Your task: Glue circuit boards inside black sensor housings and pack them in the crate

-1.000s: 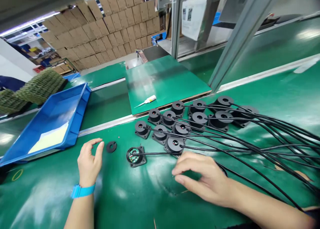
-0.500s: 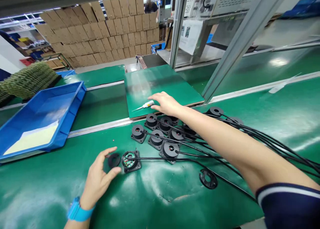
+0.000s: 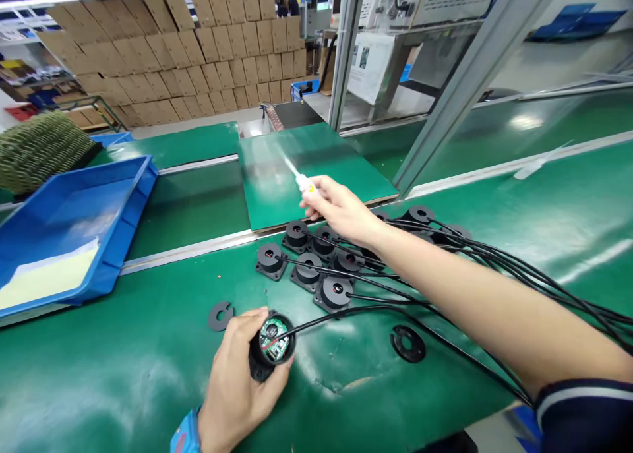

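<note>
My left hand is closed around a black round housing, tilted so that its open top faces me. A green circuit board shows inside it, and a black cable runs out to the right. Just behind the left hand lies a dark ring-shaped cover with a notch. My right hand grips a small white glue bottle above the green board, its thin nozzle pointing up and left. Another black slotted ring lies on the table to the right.
Several cabled black housings stand grouped below my right forearm, their cables running right. A blue tray with pale paper sits at left. The raised green board lies ahead, near a metal post. Stacked cartons and a person are beyond.
My right hand has taken hold of the glue bottle and lifted it off the board. My left hand has moved right, gripped the open housing and tilted it up; the ring cover stays on the table.
</note>
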A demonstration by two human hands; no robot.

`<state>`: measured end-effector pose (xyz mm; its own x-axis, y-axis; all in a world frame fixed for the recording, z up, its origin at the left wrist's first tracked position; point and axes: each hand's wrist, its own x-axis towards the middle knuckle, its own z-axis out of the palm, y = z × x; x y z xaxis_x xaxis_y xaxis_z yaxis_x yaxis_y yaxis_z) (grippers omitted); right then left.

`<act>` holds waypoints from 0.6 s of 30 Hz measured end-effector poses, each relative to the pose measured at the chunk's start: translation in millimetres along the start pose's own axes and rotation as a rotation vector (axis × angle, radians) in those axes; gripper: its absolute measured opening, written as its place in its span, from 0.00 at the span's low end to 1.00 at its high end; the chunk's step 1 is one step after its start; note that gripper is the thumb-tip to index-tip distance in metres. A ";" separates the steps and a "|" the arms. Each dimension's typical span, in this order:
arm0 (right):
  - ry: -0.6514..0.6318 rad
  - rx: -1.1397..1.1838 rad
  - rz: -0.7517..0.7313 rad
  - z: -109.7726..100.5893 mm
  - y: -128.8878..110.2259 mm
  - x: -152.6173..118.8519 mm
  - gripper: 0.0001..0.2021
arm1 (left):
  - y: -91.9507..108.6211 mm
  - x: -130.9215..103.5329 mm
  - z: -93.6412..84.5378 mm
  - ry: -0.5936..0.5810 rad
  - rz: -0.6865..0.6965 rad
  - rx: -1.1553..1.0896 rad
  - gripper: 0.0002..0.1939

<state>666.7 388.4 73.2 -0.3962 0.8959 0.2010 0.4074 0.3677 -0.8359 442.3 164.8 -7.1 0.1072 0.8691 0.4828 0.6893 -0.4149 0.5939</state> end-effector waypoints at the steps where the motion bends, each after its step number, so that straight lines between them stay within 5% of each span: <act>1: 0.036 0.120 -0.003 -1.6 -9.6 -21.1 0.17 | 4.0 -0.3 -0.2 0.017 0.037 -0.004 0.34; 4: 0.204 0.703 0.067 0.8 -30.8 -79.8 0.20 | 9.1 -3.3 -2.2 0.026 0.148 -0.014 0.41; 7: 0.324 1.002 0.166 10.7 -35.1 -117.2 0.13 | 9.0 -9.0 -7.5 -0.057 0.223 0.062 0.34; 11: 0.421 1.172 0.241 24.7 -23.6 -132.7 0.13 | 10.1 -14.1 -14.0 -0.245 0.302 0.170 0.18; 18: 0.460 1.154 0.268 29.0 -12.6 -144.6 0.18 | 17.4 -13.7 -10.3 -0.213 0.282 0.127 0.22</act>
<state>695.1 247.0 39.9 0.0023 0.9969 -0.0781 -0.6121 -0.0604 -0.7885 445.4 142.9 3.3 0.4427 0.7678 0.4632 0.6935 -0.6206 0.3659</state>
